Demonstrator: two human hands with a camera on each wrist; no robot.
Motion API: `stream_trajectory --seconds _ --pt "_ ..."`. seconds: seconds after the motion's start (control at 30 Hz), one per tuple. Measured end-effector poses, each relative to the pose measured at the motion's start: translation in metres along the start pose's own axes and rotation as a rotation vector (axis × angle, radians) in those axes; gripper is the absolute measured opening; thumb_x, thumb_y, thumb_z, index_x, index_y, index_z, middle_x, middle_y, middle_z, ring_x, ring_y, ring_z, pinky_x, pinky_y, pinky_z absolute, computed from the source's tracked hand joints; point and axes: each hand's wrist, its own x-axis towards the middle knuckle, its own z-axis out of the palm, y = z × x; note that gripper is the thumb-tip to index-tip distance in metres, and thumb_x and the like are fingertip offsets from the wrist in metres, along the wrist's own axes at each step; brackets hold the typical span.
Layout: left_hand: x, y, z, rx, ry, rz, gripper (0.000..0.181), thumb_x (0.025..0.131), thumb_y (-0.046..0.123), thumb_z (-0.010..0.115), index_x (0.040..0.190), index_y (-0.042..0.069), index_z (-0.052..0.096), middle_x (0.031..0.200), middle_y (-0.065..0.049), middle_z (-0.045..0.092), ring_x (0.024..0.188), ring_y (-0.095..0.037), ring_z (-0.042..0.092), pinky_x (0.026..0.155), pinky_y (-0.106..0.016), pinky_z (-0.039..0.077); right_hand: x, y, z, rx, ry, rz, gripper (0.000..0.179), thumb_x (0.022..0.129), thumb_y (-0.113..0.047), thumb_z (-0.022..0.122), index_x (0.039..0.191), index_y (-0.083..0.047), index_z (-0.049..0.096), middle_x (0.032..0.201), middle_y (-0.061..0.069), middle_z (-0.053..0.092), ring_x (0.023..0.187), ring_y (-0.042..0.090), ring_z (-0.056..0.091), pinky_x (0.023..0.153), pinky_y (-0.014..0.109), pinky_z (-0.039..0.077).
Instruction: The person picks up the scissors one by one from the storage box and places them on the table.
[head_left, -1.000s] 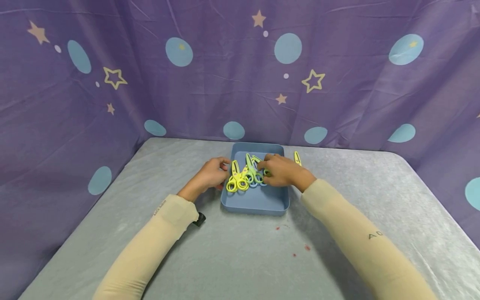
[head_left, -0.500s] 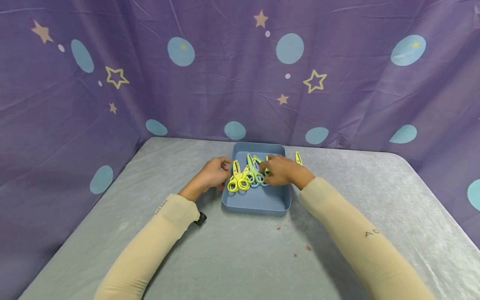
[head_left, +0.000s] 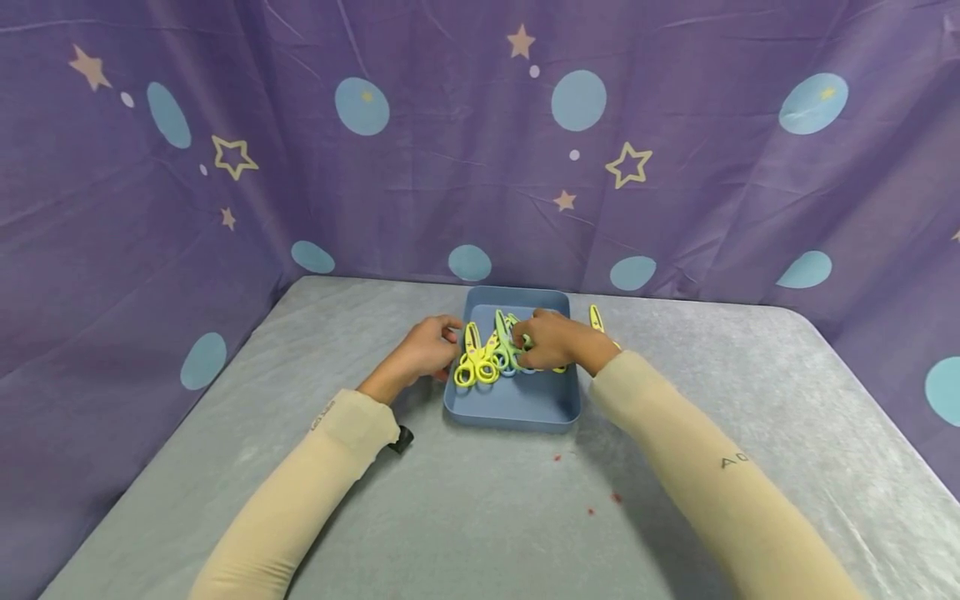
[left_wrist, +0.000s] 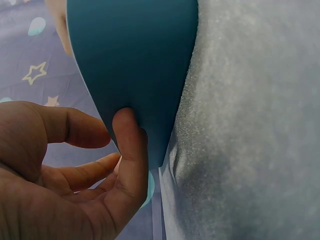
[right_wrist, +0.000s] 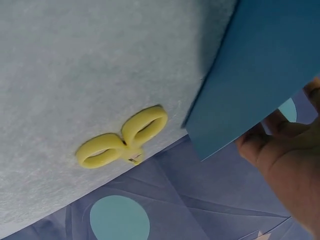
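Note:
A blue tray on the table holds several pairs of scissors: yellow scissors toward its left side and green scissors near the middle, with blue handles partly under them. My left hand is at the tray's left side; one finger touches the outer wall and the others are loosely bent at the rim. My right hand reaches over the tray's right half, fingers and thumb around a green part of scissors, mostly hidden by the hand. A yellow handle ring shows under that hand.
Another pair of yellow scissors lies on the table, right of the tray and partly behind my right arm in the head view. The grey table bears small red marks in front of the tray. A purple curtain hangs behind.
My right hand has shifted slightly left within the tray, the green part between its fingers moving along. A yellow handle ring now shows below its wrist side. The left hand stays at the rim.

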Motion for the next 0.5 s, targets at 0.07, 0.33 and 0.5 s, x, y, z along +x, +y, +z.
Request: stream_trajectory --seconds 0.07,0.33,0.5 --pt "0.000 0.000 0.000 -0.003 -0.001 -0.004 0.056 0.097 0.003 0.050 0.153 0.007 0.043 0.128 -0.015 0.050 0.086 -0.032 0.062 0.068 -0.043 0.060 0.001 -0.001 0.000 0.003 -0.002 0.006 0.023 0.090 -0.031 0.064 0.107 -0.018 0.069 0.095 0.002 0.062 0.094 0.027 0.052 0.081 0.040 0.045" --pt "0.000 0.000 0.000 -0.018 -0.006 -0.006 0.058 0.097 0.003 0.051 0.154 0.006 0.042 0.130 -0.015 0.049 0.080 -0.027 0.062 0.068 -0.043 0.061 0.000 -0.004 -0.006 0.052 -0.055 0.026 0.026 0.090 -0.030 0.067 0.110 -0.014 0.070 0.103 0.003 0.065 0.093 0.024 0.054 0.080 0.038 0.047" --pt "0.000 0.000 -0.001 -0.013 -0.003 -0.003 0.058 0.097 0.004 0.051 0.154 0.006 0.042 0.130 -0.015 0.049 0.080 -0.025 0.062 0.068 -0.043 0.061 -0.002 -0.005 -0.011 0.111 -0.099 0.073 0.029 0.092 -0.029 0.070 0.115 -0.012 0.070 0.111 0.006 0.064 0.093 0.022 0.056 0.080 0.038 0.050"
